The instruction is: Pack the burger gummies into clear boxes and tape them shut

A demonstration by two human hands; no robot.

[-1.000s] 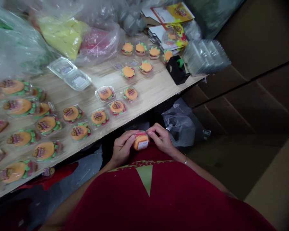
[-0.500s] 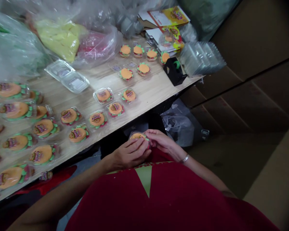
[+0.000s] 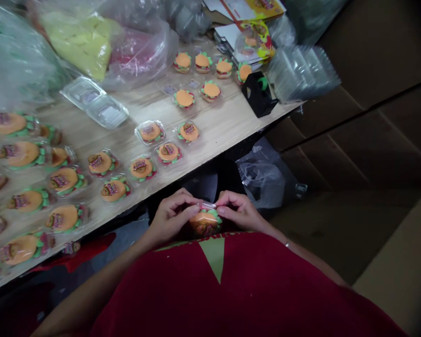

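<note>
Close to my body, below the table edge, a toy burger in a clear plastic case [image 3: 206,223] is between my two hands. My left hand [image 3: 172,213] pinches the case's upper left edge with thumb and fingers. At its upper right edge, my right hand [image 3: 239,210] is closed in a pinch too. A shiny clear strip shows along the edge between my fingertips; I cannot tell whether it is tape or the case's rim. The burger has an orange bun, green frill and a printed label, and its lower part is hidden by my red shirt.
Several packed burgers [image 3: 65,217] cover the table's left and middle. An opened clear case [image 3: 95,102] lies behind them. At the right end stand a black tape dispenser [image 3: 259,96] and stacked clear cases [image 3: 303,72]. Plastic bags [image 3: 80,42] fill the back; cardboard boxes [image 3: 382,107] stand right.
The burger case has turned in my hands, its label now nearer my body. My left hand has moved from over the case to its upper left edge. The view has shifted slightly.
</note>
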